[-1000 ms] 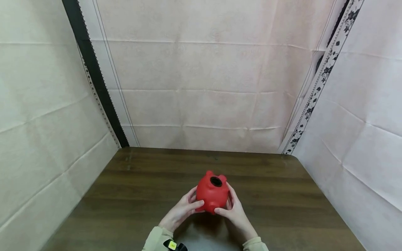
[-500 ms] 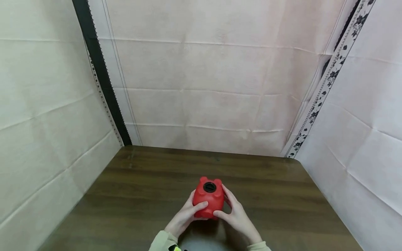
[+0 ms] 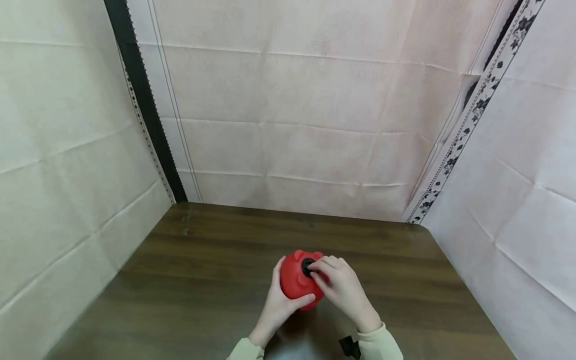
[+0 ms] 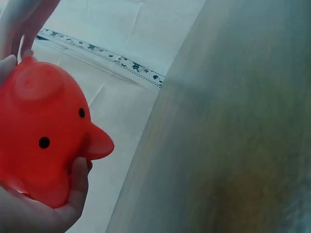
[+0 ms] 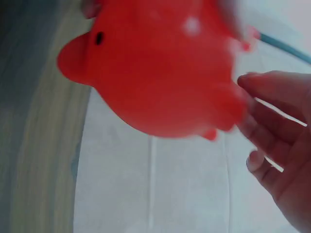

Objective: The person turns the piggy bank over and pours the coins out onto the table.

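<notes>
A red piggy bank is held above the table, its underside with short stubby feet turned up. In the left wrist view the piggy bank shows two black eyes and a pointed snout. My left hand grips its left and near side, thumb across the front. My right hand reaches over the underside, thumb and fingertips pinching at the round black plug, which they partly cover. The right wrist view shows the piggy bank blurred beside the right hand's bent fingers.
A dark brown wooden table lies beneath the hands. Pale creased cloth hangs behind it and along both sides, with a floral border strip at the right corner. A black strap piece sits by the right sleeve.
The right hand has left the piggy bank's right side and moved onto the black plug. The left hand has shifted its grip further round, and the piggy bank has turned and tilted.
</notes>
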Tool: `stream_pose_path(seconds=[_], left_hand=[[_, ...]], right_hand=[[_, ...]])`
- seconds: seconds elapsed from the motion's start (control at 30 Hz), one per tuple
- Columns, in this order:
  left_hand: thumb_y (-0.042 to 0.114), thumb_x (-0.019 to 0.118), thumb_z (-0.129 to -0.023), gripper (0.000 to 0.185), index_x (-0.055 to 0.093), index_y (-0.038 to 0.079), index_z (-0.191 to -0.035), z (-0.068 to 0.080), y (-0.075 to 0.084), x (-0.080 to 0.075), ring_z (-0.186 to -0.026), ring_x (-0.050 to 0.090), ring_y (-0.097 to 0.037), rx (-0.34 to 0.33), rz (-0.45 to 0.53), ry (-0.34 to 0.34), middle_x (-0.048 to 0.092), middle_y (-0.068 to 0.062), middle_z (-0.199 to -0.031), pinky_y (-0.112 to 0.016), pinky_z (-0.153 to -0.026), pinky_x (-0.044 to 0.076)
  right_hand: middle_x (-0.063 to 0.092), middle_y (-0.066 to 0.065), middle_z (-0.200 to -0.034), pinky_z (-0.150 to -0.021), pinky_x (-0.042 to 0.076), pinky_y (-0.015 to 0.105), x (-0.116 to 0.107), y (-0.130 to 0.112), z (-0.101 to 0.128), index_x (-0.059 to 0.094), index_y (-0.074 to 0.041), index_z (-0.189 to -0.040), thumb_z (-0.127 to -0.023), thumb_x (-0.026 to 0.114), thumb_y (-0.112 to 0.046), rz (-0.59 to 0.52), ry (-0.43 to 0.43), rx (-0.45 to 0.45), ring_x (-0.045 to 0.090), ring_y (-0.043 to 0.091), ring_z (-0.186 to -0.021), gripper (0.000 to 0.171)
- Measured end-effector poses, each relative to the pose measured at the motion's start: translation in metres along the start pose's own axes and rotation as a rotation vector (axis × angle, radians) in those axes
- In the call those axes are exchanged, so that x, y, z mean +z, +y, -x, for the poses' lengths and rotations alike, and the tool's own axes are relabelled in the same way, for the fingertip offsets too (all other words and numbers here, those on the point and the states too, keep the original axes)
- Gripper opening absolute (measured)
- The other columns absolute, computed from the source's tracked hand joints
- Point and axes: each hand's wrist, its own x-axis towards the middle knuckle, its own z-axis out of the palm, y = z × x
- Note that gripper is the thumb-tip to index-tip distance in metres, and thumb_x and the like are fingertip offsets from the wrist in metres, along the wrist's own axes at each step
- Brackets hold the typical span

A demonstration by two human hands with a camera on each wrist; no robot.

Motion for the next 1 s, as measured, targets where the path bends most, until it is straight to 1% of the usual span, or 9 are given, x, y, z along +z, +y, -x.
stream_pose_path(seconds=[0.07,0.13,0.27,0.37,0.47,0.6,0.7,0.87,1.0], left_hand=[[0.025,0.085,-0.073,0.104,0.017,0.023,-0.152,0.001,0.000,0.002,-0.128,0.044,-0.030,0.004,0.000,0.010,0.040,-0.007,-0.146,-0.040,-0.090,0.056],[0.024,0.085,-0.072,0.104,0.017,0.023,-0.151,0.003,0.000,0.004,-0.128,0.044,-0.030,0.001,0.002,0.020,0.040,-0.007,-0.145,-0.040,-0.090,0.056],[0.024,0.085,-0.072,0.104,0.017,0.024,-0.151,0.004,-0.001,0.005,-0.128,0.044,-0.030,-0.011,0.011,0.031,0.041,-0.007,-0.145,-0.042,-0.090,0.056],[0.025,0.084,-0.074,0.102,0.017,0.023,-0.151,0.003,-0.003,0.006,-0.127,0.045,-0.029,-0.011,0.031,0.032,0.041,-0.007,-0.145,-0.041,-0.091,0.055],[0.024,0.083,-0.075,0.101,0.016,0.021,-0.151,0.003,-0.006,0.007,-0.127,0.046,-0.028,0.000,0.058,0.037,0.041,-0.008,-0.145,-0.039,-0.093,0.055],[0.022,0.082,-0.076,0.101,0.015,0.018,-0.152,0.004,-0.008,0.009,-0.126,0.046,-0.028,0.026,0.087,0.041,0.041,-0.010,-0.145,-0.036,-0.091,0.055],[0.022,0.082,-0.075,0.101,0.016,0.020,-0.151,0.004,-0.008,0.012,-0.126,0.046,-0.029,0.028,0.087,0.039,0.042,-0.010,-0.144,-0.036,-0.090,0.055],[0.024,0.084,-0.073,0.103,0.016,0.022,-0.151,0.005,-0.005,0.012,-0.127,0.044,-0.030,0.028,0.055,0.039,0.041,-0.009,-0.145,-0.039,-0.090,0.056],[0.023,0.084,-0.073,0.103,0.016,0.022,-0.151,0.005,-0.004,0.011,-0.128,0.044,-0.030,0.017,0.053,0.025,0.040,-0.008,-0.146,-0.039,-0.091,0.055]], right_hand=[[0.067,-0.007,-0.082,-0.069,0.047,0.022,0.004,-0.003,-0.004,0.073,-0.015,-0.089,-0.069,0.086,-0.008,0.073,0.009,-0.010,0.057,0.006,-0.076,0.024],[0.066,-0.007,-0.079,-0.068,0.047,0.022,0.008,-0.004,-0.006,0.073,-0.016,-0.086,-0.067,0.087,-0.009,0.119,0.021,-0.003,0.057,0.006,-0.074,0.024],[0.066,-0.006,-0.080,-0.072,0.046,0.026,0.013,-0.005,-0.008,0.073,-0.017,-0.083,-0.067,0.088,-0.012,0.158,0.055,0.010,0.059,0.009,-0.076,0.023],[0.066,-0.005,-0.079,-0.072,0.043,0.029,0.016,-0.007,-0.011,0.073,-0.017,-0.080,-0.067,0.088,-0.012,0.180,0.076,-0.008,0.059,0.011,-0.077,0.021],[0.065,-0.005,-0.076,-0.070,0.041,0.028,0.017,-0.010,-0.015,0.071,-0.016,-0.078,-0.066,0.088,-0.011,0.212,0.088,-0.036,0.057,0.011,-0.073,0.022],[0.063,-0.004,-0.074,-0.066,0.039,0.027,0.017,-0.014,-0.015,0.068,-0.014,-0.077,-0.067,0.087,-0.010,0.275,0.084,-0.049,0.055,0.012,-0.070,0.022],[0.062,-0.003,-0.073,-0.065,0.039,0.026,0.016,-0.015,-0.015,0.067,-0.014,-0.076,-0.067,0.087,-0.009,0.301,0.078,-0.033,0.054,0.012,-0.069,0.022],[0.063,-0.003,-0.072,-0.065,0.040,0.026,0.014,-0.018,-0.015,0.067,-0.014,-0.076,-0.068,0.087,-0.011,0.309,0.059,0.000,0.054,0.012,-0.068,0.022],[0.063,-0.004,-0.074,-0.067,0.041,0.025,0.010,-0.016,-0.015,0.066,-0.014,-0.080,-0.070,0.085,-0.010,0.291,0.003,-0.015,0.054,0.010,-0.070,0.022]])
